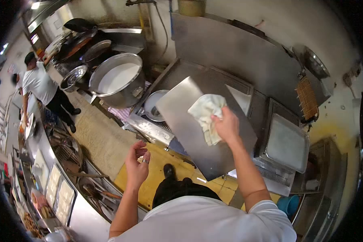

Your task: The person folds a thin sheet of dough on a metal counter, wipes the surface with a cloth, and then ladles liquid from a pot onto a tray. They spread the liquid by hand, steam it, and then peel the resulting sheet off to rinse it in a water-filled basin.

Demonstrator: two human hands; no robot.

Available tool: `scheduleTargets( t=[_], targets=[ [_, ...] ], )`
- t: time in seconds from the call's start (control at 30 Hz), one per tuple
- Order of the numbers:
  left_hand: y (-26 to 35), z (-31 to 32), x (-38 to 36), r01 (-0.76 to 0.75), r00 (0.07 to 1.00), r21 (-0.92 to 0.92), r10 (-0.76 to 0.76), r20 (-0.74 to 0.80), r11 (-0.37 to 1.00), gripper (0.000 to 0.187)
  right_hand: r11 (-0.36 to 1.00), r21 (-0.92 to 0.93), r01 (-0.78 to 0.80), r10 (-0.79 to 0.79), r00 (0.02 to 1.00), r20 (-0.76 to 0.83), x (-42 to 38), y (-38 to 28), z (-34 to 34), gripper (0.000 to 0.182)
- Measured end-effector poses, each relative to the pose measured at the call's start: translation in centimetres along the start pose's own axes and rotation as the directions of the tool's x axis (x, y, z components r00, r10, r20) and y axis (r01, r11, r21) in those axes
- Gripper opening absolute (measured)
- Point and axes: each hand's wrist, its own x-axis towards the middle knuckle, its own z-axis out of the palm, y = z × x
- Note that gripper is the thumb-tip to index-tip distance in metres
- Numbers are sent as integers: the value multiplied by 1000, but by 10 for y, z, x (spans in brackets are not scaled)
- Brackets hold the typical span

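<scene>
My right hand (pixel 226 126) grips a crumpled whitish cloth (pixel 205 108) and presses it against a flat metal sheet (pixel 181 117). The sheet lies tilted across the counter in front of me, with its near corner jutting over the edge. My left hand (pixel 138 163), with a ring on one finger, hovers in the air to the left of the sheet. Its fingers are loosely bent and apart, with nothing between them. Partly behind the sheet's left side is a round metal bowl (pixel 152 105).
A big pot of white liquid (pixel 121 76) stands left of the sheet. At right sit a rectangular tray (pixel 288 143) and a blue bucket (pixel 289 205). Trays of pale food (pixel 63 199) rest on the left counter. Another person (pixel 40 82) works at far left.
</scene>
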Motion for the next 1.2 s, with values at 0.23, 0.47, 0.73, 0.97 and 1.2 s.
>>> scheduleTargets(
  t=[0.23,0.47,0.73,0.97,1.2],
  targets=[
    [-36,50,76,43,974,-37,-34,225,998,46,944,-54,-327,310,928,-205,74,68,-21,51],
    [-76,81,156,122,936,-100,-81,342,987,46,885,-70,-460,428,864,-267,160,106,19,54],
    [-99,83,215,181,905,-21,-158,394,983,45,735,-171,-656,596,746,-298,224,127,69,67],
    [-109,92,240,188,894,-31,-158,420,982,44,740,-180,-648,568,745,-349,234,159,99,66],
    [-110,99,250,174,889,-11,-152,432,985,45,752,-181,-634,592,770,-239,238,139,98,62]
  ],
)
